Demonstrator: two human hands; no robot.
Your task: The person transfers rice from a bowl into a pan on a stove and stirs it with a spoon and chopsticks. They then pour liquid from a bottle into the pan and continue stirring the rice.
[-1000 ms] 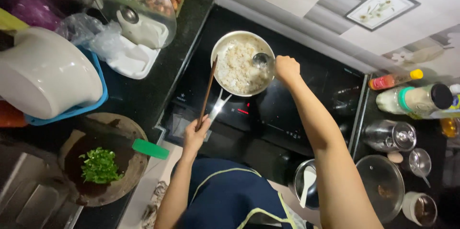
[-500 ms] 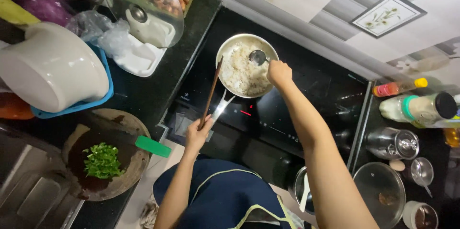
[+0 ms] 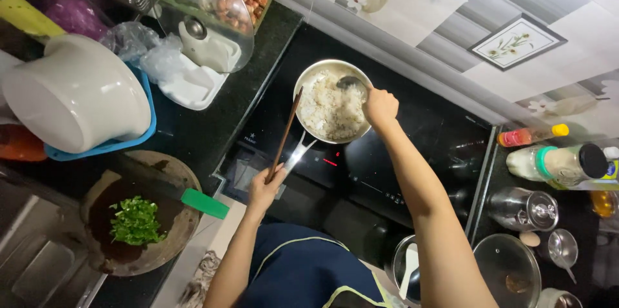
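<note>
A dark table (image 3: 193,134) runs below a tiled wall (image 3: 451,30), with a black cooktop (image 3: 412,153) set in it. The pan (image 3: 332,109) of rice sits mid-cooktop. The left hand (image 3: 265,187) is closed on chopsticks (image 3: 285,134), the right hand (image 3: 380,107) closed on a ladle (image 3: 351,82). Bottles (image 3: 554,163) crowd the right edge, a cutting board (image 3: 142,221) the near left edge; bare cooktop lies right of the pan.

L hand (image 3: 265,187) is gripping the pan handle (image 3: 284,137) w/ the pan of rice (image 3: 330,109) just beyond that grip; R hand (image 3: 380,107) is holding a spoon (image 3: 351,82) in the rice, cutting board (image 3: 138,221) sitting left.
</note>
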